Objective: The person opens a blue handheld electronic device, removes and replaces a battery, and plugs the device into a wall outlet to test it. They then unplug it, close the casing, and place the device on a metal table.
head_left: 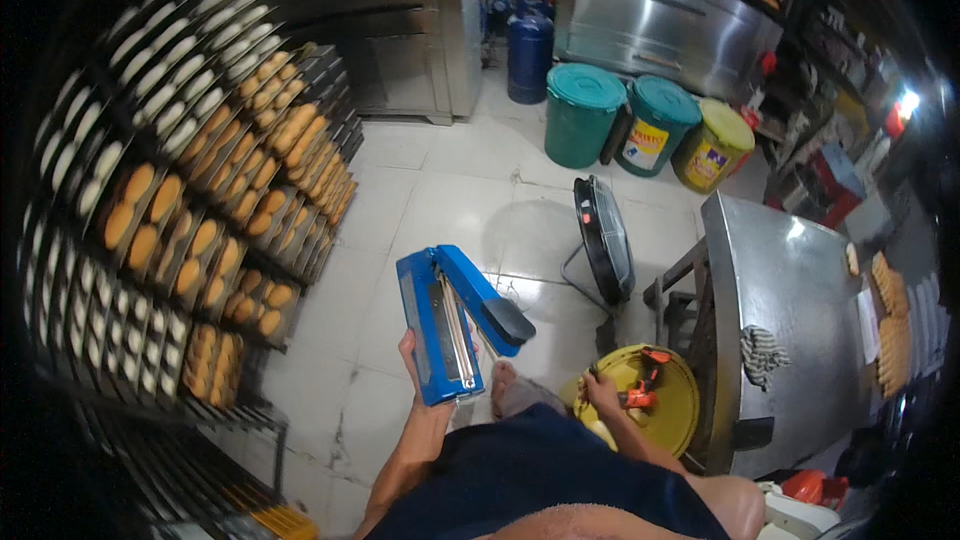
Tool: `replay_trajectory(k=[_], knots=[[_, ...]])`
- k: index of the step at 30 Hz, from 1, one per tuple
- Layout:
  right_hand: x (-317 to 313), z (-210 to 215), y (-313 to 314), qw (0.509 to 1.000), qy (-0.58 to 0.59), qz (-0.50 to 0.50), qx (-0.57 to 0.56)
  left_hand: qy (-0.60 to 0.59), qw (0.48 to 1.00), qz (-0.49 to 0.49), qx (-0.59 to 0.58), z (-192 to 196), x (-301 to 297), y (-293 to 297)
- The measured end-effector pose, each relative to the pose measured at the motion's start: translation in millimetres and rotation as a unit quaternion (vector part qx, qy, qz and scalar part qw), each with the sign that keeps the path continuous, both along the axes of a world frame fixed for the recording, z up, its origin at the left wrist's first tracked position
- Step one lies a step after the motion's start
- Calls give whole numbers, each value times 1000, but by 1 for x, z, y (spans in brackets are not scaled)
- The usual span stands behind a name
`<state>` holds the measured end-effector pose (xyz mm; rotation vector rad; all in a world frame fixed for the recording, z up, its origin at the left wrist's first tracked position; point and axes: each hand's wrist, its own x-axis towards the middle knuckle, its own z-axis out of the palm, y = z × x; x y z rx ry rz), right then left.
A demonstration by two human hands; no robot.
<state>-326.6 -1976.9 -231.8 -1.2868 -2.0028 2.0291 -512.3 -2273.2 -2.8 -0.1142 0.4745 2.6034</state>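
Observation:
My left hand (pixel 411 360) grips a blue impulse heat sealer (pixel 425 325) from beneath, its fingers wrapped round the long body. The sealer's hinged arm, with a black press pad (pixel 508 321), stands raised and swung to the right, so the metal sealing strip shows. Over the left rim of a round yellow tub (pixel 680 420), my right hand (pixel 602 395) is closed round a small dark thing that I cannot make out. Beside that hand, a red and black tool (pixel 640 396), perhaps a cordless drill, lies on the yellow tub.
Racks of baked rolls (pixel 200 270) and pale dough fill the left. A black floor fan (pixel 603 240) stands ahead, before two green lidded bins (pixel 585 120) and a yellow-green one (pixel 715 145). At right is a steel table (pixel 790 280) with a striped cloth (pixel 763 355) and bread.

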Motion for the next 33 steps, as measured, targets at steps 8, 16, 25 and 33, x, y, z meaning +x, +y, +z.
replay_trajectory(k=[8, 16, 25, 33], knots=[[-360, 120, 66, 938, 115, 234, 228, -8, 997, 55, -51, 33, -221, 84], [-571, 174, 186, 965, 211, 87, 128, 72, 980, -92, -162, 9, -458, 198], [-643, 211, 308, 924, 283, -252, -46, 69, 951, -285, -100, 15, -679, 394], [-783, 140, 421, 860, 243, -397, -210, 10, 926, -337, -173, -21, -824, 567]])
